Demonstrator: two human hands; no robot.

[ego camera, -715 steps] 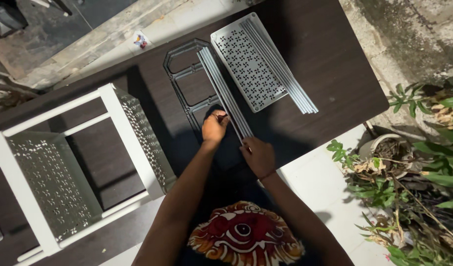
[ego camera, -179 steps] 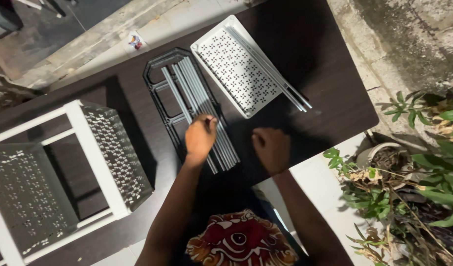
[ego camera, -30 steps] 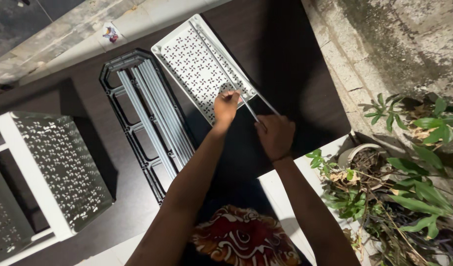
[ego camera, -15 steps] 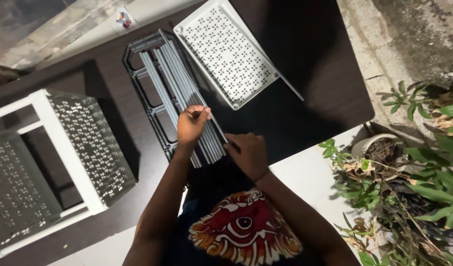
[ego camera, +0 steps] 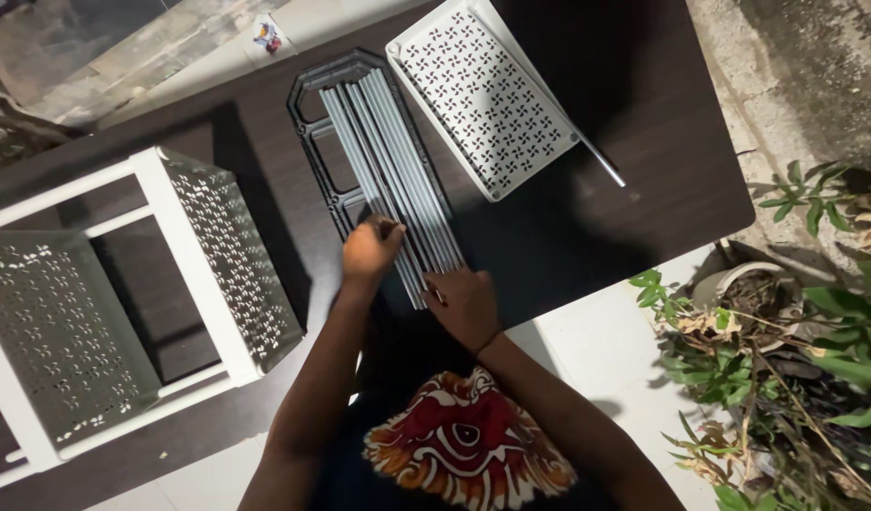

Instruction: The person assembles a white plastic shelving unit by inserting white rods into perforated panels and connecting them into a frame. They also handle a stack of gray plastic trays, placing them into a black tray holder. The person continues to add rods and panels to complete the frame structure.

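Two hands down on one bundle of grey metal rods (ego camera: 394, 180); left hand (ego camera: 367, 254) curled with fingertips pinching at the near ends, seemingly closed on one or two rods, though which exactly cannot be told; right hand (ego camera: 466, 305) spread fairly flat and open, palm pressing the near ends, gripping nothing clearly. Rods lying side by side on top of a black plastic frame (ego camera: 333, 128), itself flat on the dark tabletop (ego camera: 644, 114); long axis running away from the body, tilted slightly leftward, far ends pointing toward the tabletop's far edge. Just right of the frame, a white perforated tray (ego camera: 483, 95), with one stray rod (ego camera: 587, 151) along its right side. Far left, a white shelving rack (ego camera: 170, 255) with perforated panels. Likely risks: round rods rolling apart or off the frame if pressed unevenly; near ends sliding over the close edge.
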